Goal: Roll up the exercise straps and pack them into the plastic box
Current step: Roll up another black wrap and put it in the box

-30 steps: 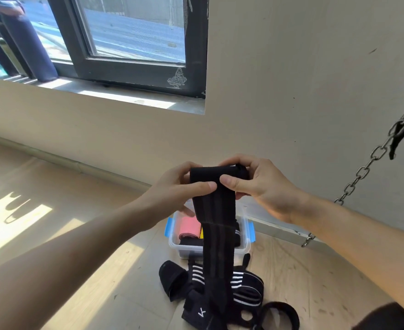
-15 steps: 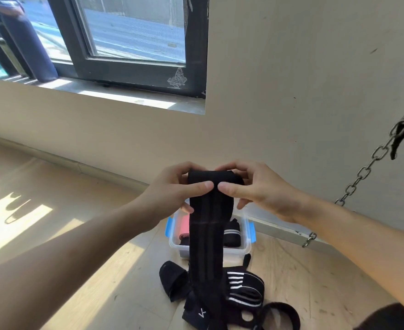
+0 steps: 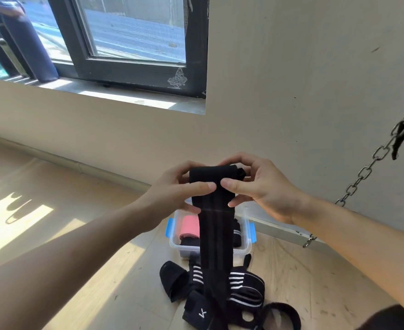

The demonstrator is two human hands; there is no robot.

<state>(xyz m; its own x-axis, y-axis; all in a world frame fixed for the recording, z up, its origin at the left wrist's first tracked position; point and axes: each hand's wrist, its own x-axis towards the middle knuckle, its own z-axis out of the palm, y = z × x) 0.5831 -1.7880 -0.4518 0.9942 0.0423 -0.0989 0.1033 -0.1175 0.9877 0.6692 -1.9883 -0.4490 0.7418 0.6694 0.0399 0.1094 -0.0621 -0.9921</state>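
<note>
A long black strap hangs from both hands, its top end rolled into a small coil. My left hand pinches the coil's left side with thumb across the front. On the coil's right side my right hand grips it, fingers curled over the top. Below, on the wooden floor, stands the clear plastic box with blue latches, holding a pink band and dark rolled straps. A pile of black straps with white stripes lies in front of the box; the hanging strap's tail reaches into it.
A beige wall with a dark-framed window rises behind the box. A metal chain slants down at the right to the skirting. Dark cylinders stand on the sill at far left. Sunlit floor stretches to the left.
The rolled top of the strap has grown slightly as both hands turned it. The hanging tail has shifted a little, uncovering more of the pink band in the box.
</note>
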